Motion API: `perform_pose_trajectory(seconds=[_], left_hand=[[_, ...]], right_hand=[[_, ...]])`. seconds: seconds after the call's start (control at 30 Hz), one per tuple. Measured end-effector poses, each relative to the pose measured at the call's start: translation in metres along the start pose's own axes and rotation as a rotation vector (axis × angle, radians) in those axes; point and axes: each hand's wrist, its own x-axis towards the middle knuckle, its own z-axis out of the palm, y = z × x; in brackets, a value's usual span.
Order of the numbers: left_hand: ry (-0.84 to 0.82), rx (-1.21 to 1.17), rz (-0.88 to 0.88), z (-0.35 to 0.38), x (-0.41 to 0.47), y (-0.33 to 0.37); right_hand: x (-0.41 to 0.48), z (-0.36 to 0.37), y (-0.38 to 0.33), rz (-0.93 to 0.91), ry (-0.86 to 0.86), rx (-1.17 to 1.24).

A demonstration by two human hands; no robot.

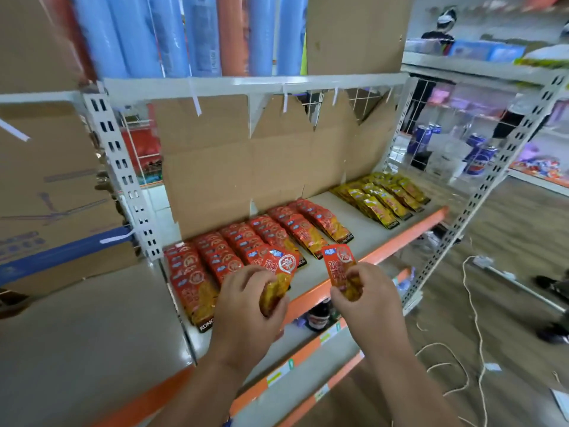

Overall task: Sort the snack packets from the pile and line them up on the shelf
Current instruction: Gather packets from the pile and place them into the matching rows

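Each hand holds one red snack packet above the shelf's front edge. My left hand (246, 306) grips a red packet (281, 269) by its lower end. My right hand (363, 300) pinches another red packet (338, 260) upright. On the white shelf (363, 220) lie several overlapping rows of red packets (246, 241) from the left end to the middle. Several rows of yellow packets (381, 195) lie at the far right. No pile is in view.
An orange strip (400, 241) edges the shelf front. Brown cardboard (261, 155) backs the shelf. Lower shelves hold a dark bottle (317, 315). Blue rolls (172, 35) stand on the shelf above. White cords (471, 318) trail on the floor at right. Blue cans (480, 152) stand on a neighbouring rack.
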Motion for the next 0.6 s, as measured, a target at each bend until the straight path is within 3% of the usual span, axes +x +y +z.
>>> perform_pose_trajectory(seconds=[0.43, 0.6], left_hand=[[0.010, -0.033, -0.125, 0.051, 0.074, -0.049], [0.087, 0.033, -0.124, 0.055, 0.089, -0.058]], right_hand=[[0.101, 0.056, 0.015, -0.057, -0.098, -0.085], [0.123, 0.087, 0.022, -0.071, -0.157, -0.075]])
